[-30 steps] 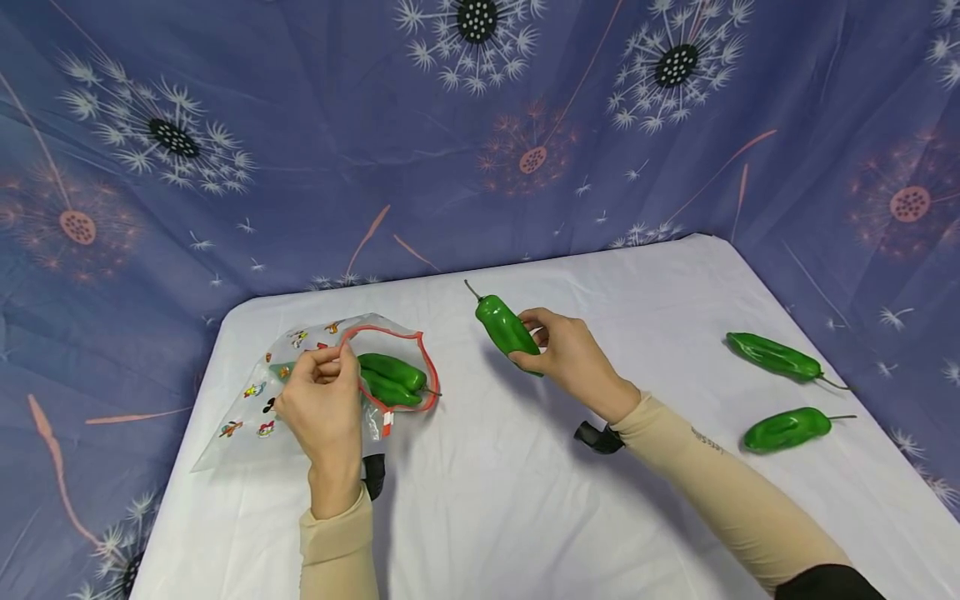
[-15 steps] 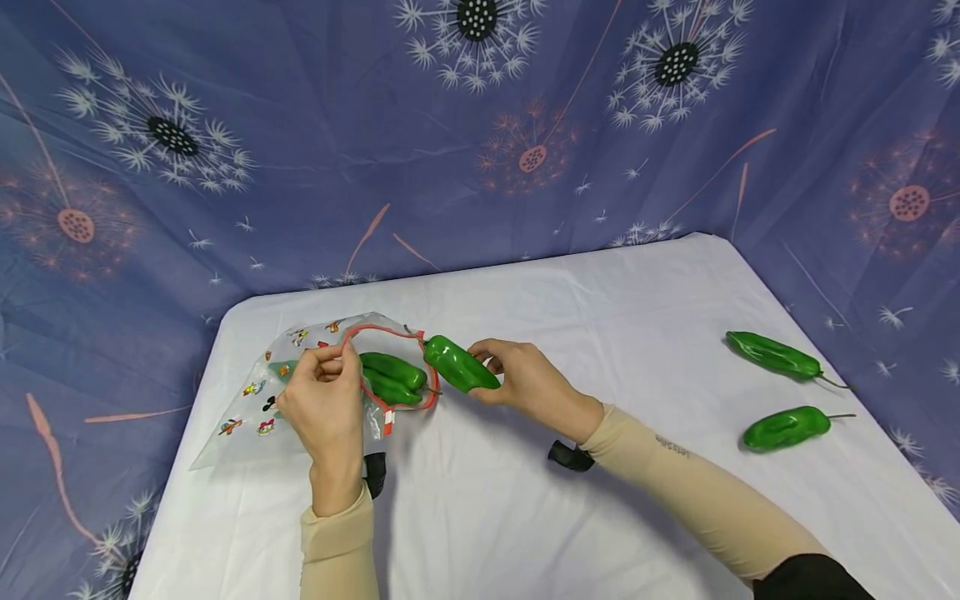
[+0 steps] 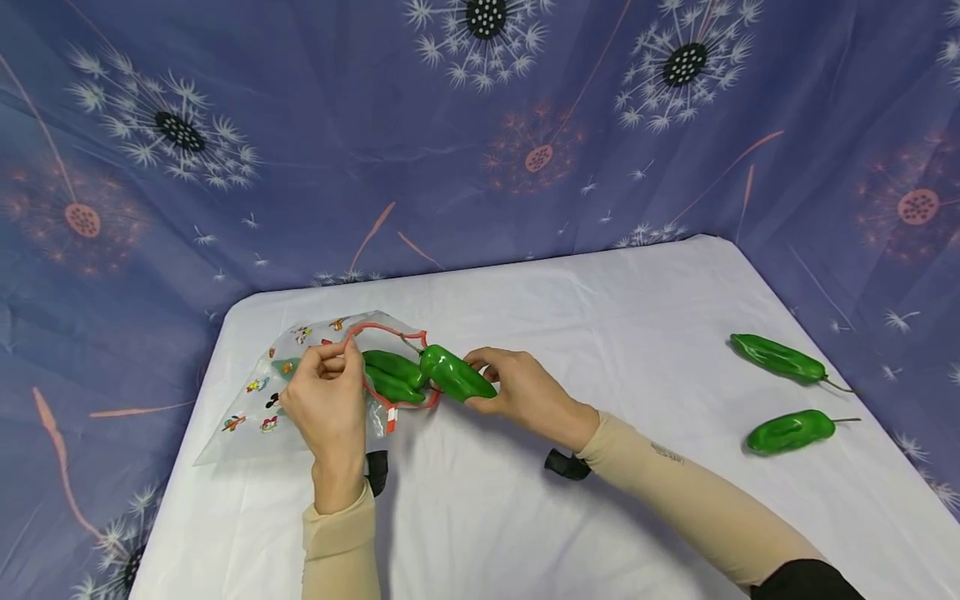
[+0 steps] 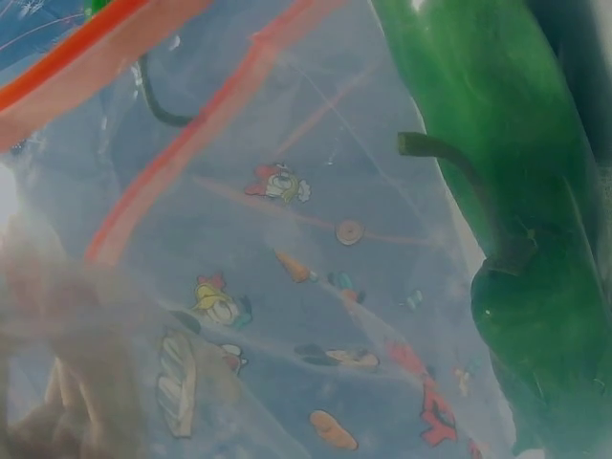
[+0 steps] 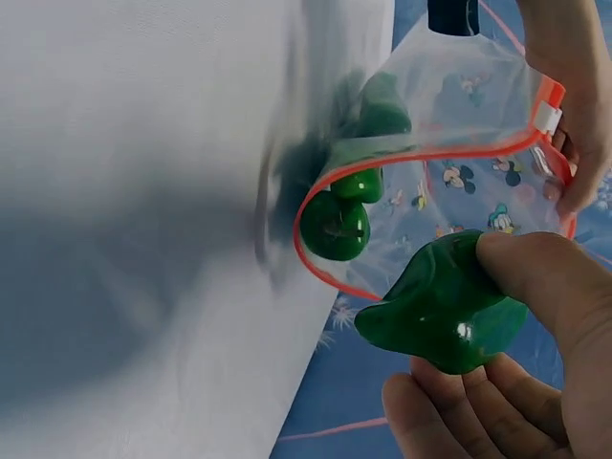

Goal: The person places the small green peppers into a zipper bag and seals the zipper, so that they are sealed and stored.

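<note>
A clear zip bag [image 3: 232,446] with cartoon prints and a red-edged mouth lies at the left of the table. My left hand [image 3: 326,408] pinches the upper edge of that mouth, holding it apart. Inside, green peppers [image 3: 393,367] rest near the opening; the left wrist view shows green peppers [image 4: 507,96] close up beside the see-through film. My right hand [image 3: 525,392] grips another green pepper [image 3: 456,375] by its blunt end, stem pointing into the mouth. In the right wrist view this pepper [image 5: 445,306] is between thumb and fingers, just before the red rim [image 5: 421,156].
Two more green peppers, an upper one [image 3: 776,357] and a lower one [image 3: 791,432], lie near the right edge of the white-covered table [image 3: 600,533]. A blue dandelion-print cloth [image 3: 337,125] hangs behind and at both sides. A white slider [image 5: 547,117] sits on the bag's rim.
My right hand has carried its pepper leftward and down from mid-table to the bag's mouth, its stem now overlapping the opening. The left hand has kept its pinch on the edge.
</note>
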`<action>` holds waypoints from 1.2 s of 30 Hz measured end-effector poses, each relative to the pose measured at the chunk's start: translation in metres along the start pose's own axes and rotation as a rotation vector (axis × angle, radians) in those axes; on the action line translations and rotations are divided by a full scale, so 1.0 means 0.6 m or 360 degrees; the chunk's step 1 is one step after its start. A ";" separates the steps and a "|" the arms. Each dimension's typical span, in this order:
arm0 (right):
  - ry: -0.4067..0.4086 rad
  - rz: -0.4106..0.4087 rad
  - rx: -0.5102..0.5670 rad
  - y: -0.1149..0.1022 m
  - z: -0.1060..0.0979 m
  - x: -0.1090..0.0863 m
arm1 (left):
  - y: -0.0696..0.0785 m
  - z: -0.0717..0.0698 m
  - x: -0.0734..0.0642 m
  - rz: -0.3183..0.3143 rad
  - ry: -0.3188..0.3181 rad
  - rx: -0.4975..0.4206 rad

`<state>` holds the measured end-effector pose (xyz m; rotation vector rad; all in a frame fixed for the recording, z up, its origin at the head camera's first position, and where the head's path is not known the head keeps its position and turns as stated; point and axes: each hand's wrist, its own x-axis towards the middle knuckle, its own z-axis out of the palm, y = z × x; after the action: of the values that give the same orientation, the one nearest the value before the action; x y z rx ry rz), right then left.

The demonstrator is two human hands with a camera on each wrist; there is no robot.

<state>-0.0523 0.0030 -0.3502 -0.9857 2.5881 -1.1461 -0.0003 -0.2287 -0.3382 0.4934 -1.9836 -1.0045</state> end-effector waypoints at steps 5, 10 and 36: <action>-0.0024 -0.0011 0.0015 0.003 0.000 -0.013 | 0.001 0.001 0.000 0.0023 0.0012 -0.0001; -0.0065 -0.0054 0.0013 0.002 0.015 -0.005 | 0.002 0.001 -0.001 0.0032 0.0009 0.0004; -0.0071 -0.0066 -0.0302 -0.074 0.114 0.147 | 0.005 0.002 -0.002 0.0002 -0.0006 -0.0012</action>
<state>-0.0723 -0.1154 -0.3558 -1.0935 2.6910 -0.8886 -0.0002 -0.2257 -0.3369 0.4863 -1.9828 -1.0122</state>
